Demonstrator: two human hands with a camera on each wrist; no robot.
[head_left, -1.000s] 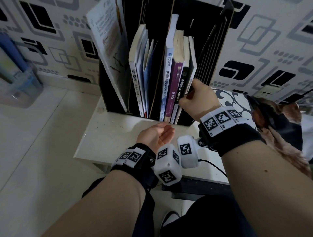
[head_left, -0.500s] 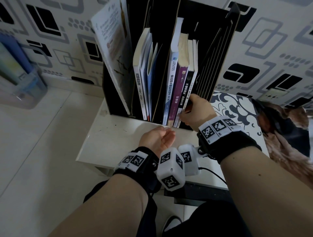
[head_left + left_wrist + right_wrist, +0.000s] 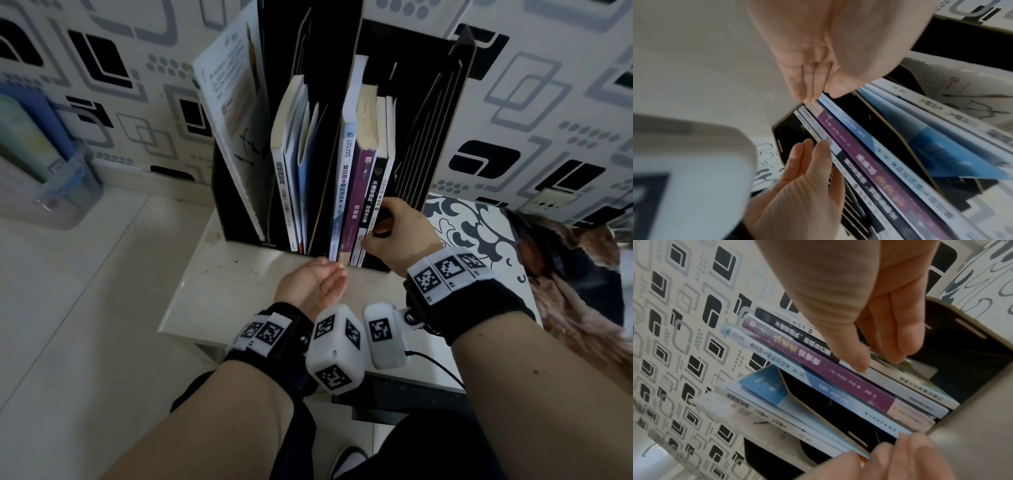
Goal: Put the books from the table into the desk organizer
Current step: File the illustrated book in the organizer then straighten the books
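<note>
A black desk organizer [image 3: 442, 113] stands on the white table [image 3: 239, 284] with books upright in its slots. The right slot holds a blue-white book [image 3: 344, 185], a purple book [image 3: 359, 192], a black book [image 3: 371, 192] and a white-spined book [image 3: 385, 171]. My right hand [image 3: 376, 226] pinches the white-spined book low down, thumb on its spine, fingers [image 3: 896, 353] on its right cover. My left hand [image 3: 330, 270] is flat, its fingertips [image 3: 807, 95] touching the books' bottom ends. The wrist views also show the purple book [image 3: 869, 162] and right hand [image 3: 877, 361].
The middle slot holds a white book [image 3: 282, 178] and a blue folder [image 3: 308, 164]; a large white book [image 3: 233, 113] leans in the left slot. A clear bin [image 3: 51, 192] stands at the far left. A patterned cloth [image 3: 479, 233] and brown fur [image 3: 582, 308] lie right.
My right hand has slid down the white-spined book toward the table. My left hand has edged forward until its fingertips reach the bottoms of the books.
</note>
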